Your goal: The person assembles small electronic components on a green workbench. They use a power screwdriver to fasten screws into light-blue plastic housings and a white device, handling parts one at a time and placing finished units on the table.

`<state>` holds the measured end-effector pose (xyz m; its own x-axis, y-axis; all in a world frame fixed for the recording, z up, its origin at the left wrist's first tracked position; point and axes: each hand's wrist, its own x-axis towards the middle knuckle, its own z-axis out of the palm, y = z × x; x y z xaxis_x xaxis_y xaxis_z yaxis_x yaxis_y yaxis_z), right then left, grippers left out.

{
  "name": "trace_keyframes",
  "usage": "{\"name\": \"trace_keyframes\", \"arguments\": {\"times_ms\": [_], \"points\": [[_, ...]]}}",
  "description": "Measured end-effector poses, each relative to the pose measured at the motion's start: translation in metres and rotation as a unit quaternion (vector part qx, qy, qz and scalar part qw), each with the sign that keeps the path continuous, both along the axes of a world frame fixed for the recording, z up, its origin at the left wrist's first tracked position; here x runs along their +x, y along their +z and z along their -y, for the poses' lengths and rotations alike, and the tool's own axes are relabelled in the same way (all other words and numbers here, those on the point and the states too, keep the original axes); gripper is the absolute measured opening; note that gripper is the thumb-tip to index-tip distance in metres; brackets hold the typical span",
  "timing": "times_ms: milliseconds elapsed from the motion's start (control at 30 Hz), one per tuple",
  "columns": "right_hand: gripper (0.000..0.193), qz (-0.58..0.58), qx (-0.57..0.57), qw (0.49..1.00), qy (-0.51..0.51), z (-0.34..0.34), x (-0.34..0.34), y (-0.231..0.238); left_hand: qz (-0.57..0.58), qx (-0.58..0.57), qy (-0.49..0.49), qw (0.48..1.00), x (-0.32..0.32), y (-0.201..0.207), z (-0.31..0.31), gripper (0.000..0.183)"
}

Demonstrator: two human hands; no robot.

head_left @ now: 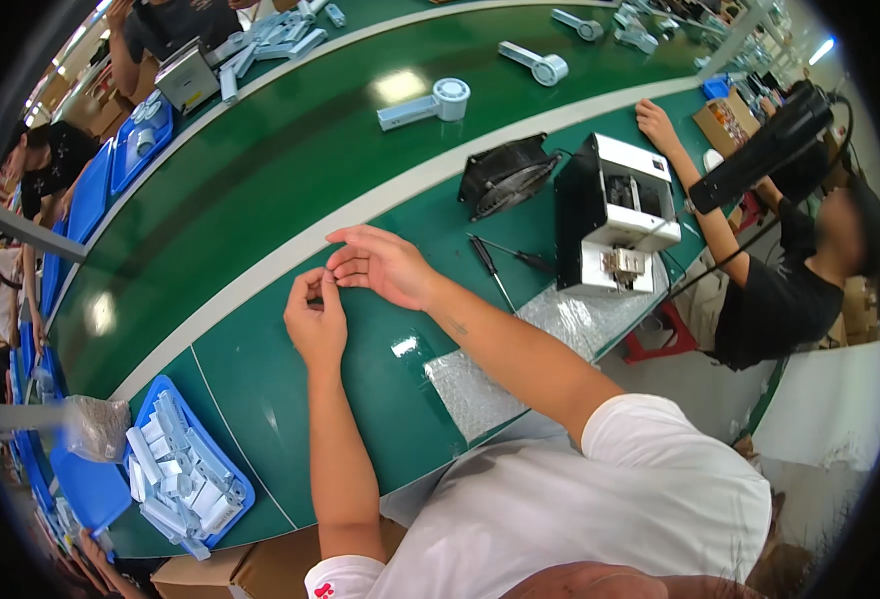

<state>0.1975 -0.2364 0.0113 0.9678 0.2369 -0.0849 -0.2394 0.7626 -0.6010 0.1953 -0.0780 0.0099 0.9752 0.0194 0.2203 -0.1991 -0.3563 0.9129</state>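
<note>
Above the green work table, my two hands meet near its far edge with fingertips close together. My left hand is curled, its thumb and fingers pressed together; anything between them is too small or hidden to make out. My right hand has its fingers loosely stretched and apart, the tips touching or nearly touching the left fingertips. No held object shows in it. To the right of my hands lie a black-handled screwdriver and a second black-handled tool.
A black fan and white-black machine stand right, by bubble wrap. At lower left, a blue tray holds pale-blue plastic parts. Handheld fans lie on the green conveyor. A co-worker's arm reaches in.
</note>
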Motion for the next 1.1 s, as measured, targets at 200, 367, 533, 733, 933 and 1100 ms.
{"name": "trace_keyframes", "arguments": {"times_ms": [200, 367, 533, 733, 933, 1100], "points": [[0.029, 0.004, -0.047, 0.999, -0.008, -0.006, -0.002, -0.002, 0.004, 0.014, -0.005, 1.000, 0.000, -0.001, 0.000, 0.015], [0.028, 0.023, -0.050, 0.998, -0.023, -0.007, -0.008, -0.003, 0.014, -0.003, 0.002, 1.000, 0.004, -0.011, -0.003, 0.017], [0.025, 0.035, -0.091, 0.994, -0.053, -0.009, -0.011, -0.005, 0.007, 0.029, -0.006, 1.000, 0.000, -0.004, -0.002, 0.016], [0.020, 0.079, -0.213, 0.970, -0.085, -0.017, -0.022, -0.004, 0.036, 0.026, -0.018, 0.999, 0.006, -0.014, -0.006, 0.017], [0.019, 0.100, -0.240, 0.954, -0.149, -0.009, -0.036, 0.015, 0.050, 0.054, -0.040, 0.996, 0.008, -0.014, -0.001, 0.019], [0.016, 0.420, -0.433, 0.619, -0.503, 0.075, -0.176, 0.137, 0.052, -0.028, -0.052, 0.997, -0.001, -0.014, -0.016, 0.019]]}}
